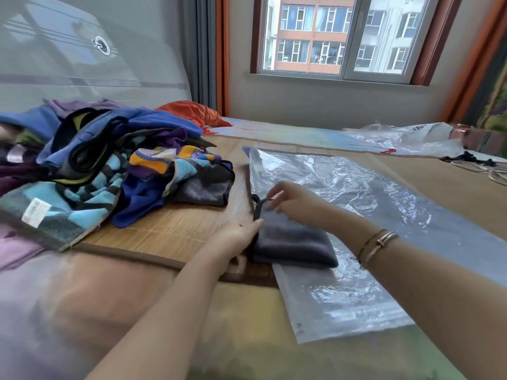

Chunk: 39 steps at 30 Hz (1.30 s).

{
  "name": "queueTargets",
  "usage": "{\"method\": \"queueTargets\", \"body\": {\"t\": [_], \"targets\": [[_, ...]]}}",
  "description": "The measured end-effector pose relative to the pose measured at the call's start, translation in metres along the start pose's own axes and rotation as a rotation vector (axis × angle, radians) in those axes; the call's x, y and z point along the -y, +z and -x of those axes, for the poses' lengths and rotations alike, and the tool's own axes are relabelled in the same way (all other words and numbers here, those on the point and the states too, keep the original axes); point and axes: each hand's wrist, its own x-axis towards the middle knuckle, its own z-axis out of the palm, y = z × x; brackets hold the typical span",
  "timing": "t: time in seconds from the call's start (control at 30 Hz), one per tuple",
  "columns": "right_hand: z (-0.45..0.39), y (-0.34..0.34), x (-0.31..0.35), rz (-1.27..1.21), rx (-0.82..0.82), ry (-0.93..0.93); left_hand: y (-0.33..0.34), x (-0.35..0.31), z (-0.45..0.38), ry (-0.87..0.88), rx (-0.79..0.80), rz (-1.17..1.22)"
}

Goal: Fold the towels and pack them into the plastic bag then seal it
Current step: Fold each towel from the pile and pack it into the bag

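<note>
Folded dark grey towel (290, 242) lying on the near left part of the clear plastic bag (356, 193), itself spread flat over the bamboo mat (170, 229) on the bed (247, 338). Left hand (238, 237) at the towel's left edge, fingers fairly straight and pressed against the fold, thumb side touching the cloth. Right hand (290, 201) over the towel's far end, fingers slightly curled and blurred; near its fingertips a small dark loop (260, 204) standing up from the towel's far corner, but cannot tell whether pinched or merely touched. Two thin bracelets (375, 245) on the right wrist, to the right of the towel.

Left of the towel, well apart on the mat, a loose pile of unfolded towels (104, 165) in blue, purple, turquoise check and grey, one with a white label facing up. Beyond the pile, an orange cushion (192, 111) at the head of the bed. Far right of the towel, past the bag, a second crumpled plastic bag (406, 138) with a tangle of cord (477, 163) beside it. Window (343, 37) in the wall behind the bed.
</note>
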Motion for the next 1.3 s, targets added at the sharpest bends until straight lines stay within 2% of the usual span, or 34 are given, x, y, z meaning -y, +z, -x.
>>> {"method": "queueTargets", "body": {"t": [0.07, 0.13, 0.33, 0.43, 0.53, 0.63, 0.73, 0.8, 0.93, 1.1, 1.2, 1.3], "targets": [[-0.004, -0.003, -0.008, 0.291, 0.076, -0.145, 0.001, -0.005, 0.008, 0.032, 0.047, -0.097], [-0.009, -0.001, -0.017, 0.456, 0.185, -0.215, 0.004, -0.012, 0.012, 0.055, 0.061, -0.169], [-0.010, -0.004, -0.024, 0.644, 0.256, -0.314, 0.009, -0.025, 0.010, 0.060, 0.003, -0.095], [-0.004, -0.016, -0.024, 0.693, 0.188, -0.416, 0.012, -0.036, 0.017, 0.119, -0.049, -0.070], [0.011, -0.038, -0.025, 0.699, 0.050, -0.473, 0.010, -0.059, 0.041, 0.314, -0.072, -0.019], [0.041, -0.071, -0.021, 0.617, -0.083, -0.497, 0.008, -0.080, 0.065, 0.484, 0.011, 0.058], [0.074, -0.105, -0.020, 0.703, -0.103, -0.509, 0.012, -0.104, 0.086, 0.571, 0.102, 0.062], [0.096, -0.126, -0.024, 0.743, -0.128, -0.476, 0.018, -0.120, 0.101, 0.626, 0.106, 0.084], [0.151, -0.157, -0.035, 0.509, -0.152, -0.273, 0.040, -0.134, 0.128, 0.647, 0.088, 0.066], [0.204, -0.171, -0.055, 0.169, -0.204, -0.068, 0.073, -0.091, 0.133, 0.550, 0.339, -0.343], [0.221, -0.168, -0.075, -0.138, -0.195, 0.113, 0.087, -0.059, 0.125, 0.540, 0.361, -0.615], [0.237, -0.160, -0.090, -0.430, -0.255, 0.264, 0.092, -0.045, 0.119, 0.590, 0.360, -0.701]]}}
